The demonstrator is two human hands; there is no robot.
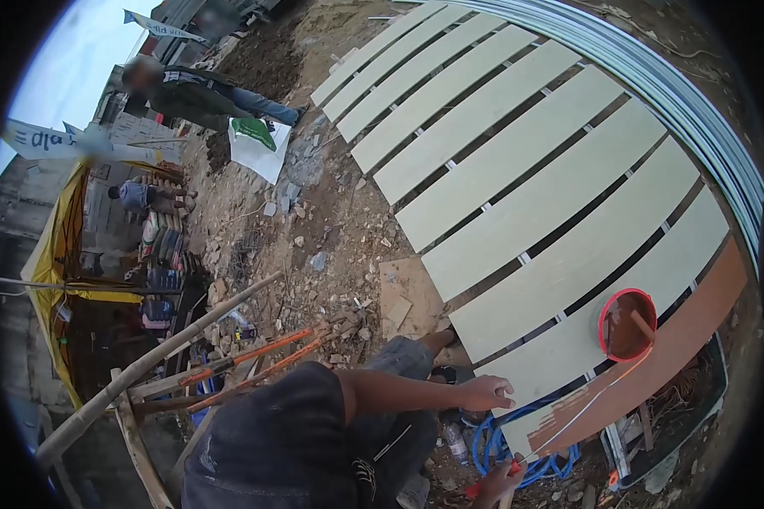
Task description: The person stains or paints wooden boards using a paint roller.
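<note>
My left hand point(486, 394) is over the near end of the pale boards, its fingers loosely bent and a gap beside the thumb; nothing shows in it. Lower down, my right hand point(501, 483) is closed round the red handle of a paint roller point(581, 413). The roller's long thin rod runs over the last board to a red-rimmed bucket point(604, 329) of brown paint, where the roller head lies. That last board point(671, 363) is mostly reddish brown, with a ragged paint edge and a bare pale end near my hands.
Several unpainted boards point(518, 229) lie side by side, with long metal profiles point(696, 102) beyond. Blue hose point(484, 445) lies below. Wooden poles point(161, 365) stand at left. A person point(199, 93) near a white sack point(259, 153) and another person point(136, 197) are farther off.
</note>
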